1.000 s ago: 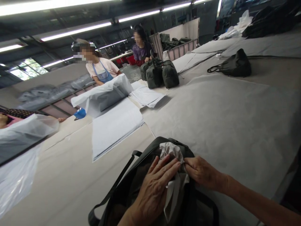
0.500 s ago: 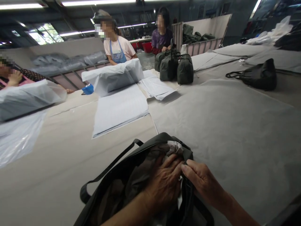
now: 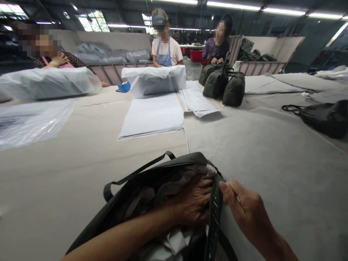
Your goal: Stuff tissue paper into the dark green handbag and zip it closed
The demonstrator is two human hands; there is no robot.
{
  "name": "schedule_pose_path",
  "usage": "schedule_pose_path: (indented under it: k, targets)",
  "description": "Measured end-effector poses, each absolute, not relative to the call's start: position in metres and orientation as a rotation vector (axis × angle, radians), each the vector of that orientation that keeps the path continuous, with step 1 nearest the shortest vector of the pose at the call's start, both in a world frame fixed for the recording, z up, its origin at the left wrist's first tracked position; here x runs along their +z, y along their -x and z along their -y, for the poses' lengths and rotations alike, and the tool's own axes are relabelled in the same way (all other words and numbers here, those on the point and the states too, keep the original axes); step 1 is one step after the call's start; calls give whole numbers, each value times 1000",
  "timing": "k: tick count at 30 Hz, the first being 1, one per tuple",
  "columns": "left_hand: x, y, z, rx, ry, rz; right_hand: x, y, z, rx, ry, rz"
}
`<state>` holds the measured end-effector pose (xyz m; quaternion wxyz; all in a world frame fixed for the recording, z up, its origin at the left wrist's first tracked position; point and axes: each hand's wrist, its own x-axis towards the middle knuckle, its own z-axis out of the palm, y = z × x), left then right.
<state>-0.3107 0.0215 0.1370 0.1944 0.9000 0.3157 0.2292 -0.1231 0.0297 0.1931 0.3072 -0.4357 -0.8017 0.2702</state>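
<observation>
A dark green bag [image 3: 92, 228] lies open at the near edge of my view, its strap looped at the left. My left hand [image 3: 194, 204] is inside, fingers stretched toward the bag's right end; their tips are partly hidden by the rim. Crumpled white paper [image 3: 176, 241] and dark lining lie under that forearm. At the right, my right hand [image 3: 243, 203] is closed, with thumb and fingers pinching the bag's zippered edge near its far corner.
Beyond the bag are a stack of white sheets [image 3: 154, 116], a plastic-wrapped bundle [image 3: 160, 81] and a blue bowl [image 3: 124, 87]. Several dark green bags [image 3: 233, 88] stand in front of a co-worker [image 3: 216, 49]. Another bag [image 3: 326, 116] lies at the right. Two other people stand across the table.
The view has levelled and swung left. My left hand has pushed deeper toward the bag's right end. My right hand has drawn the zippered edge outward, and more white paper shows inside.
</observation>
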Motion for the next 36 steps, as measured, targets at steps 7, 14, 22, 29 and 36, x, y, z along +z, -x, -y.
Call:
schedule_pose_path:
  k: [7, 14, 22, 29, 36]
  targets:
    - [185, 335, -3, 616, -2574, -846, 199, 141, -61, 611, 853, 2662]
    - [222, 372, -21, 618, -2524, -1845, 189, 139, -54, 300, 796, 2837]
    - [224, 345, -73, 267, -2465, -1790, 192, 153, -62, 416, 759, 2850]
    - [222, 340, -66, 296, -2435, -1797, 189, 192, -64, 489, 861, 2889]
    - [226, 338, -82, 255, -2416, -1840, 189, 198, -56, 334, 781, 3070]
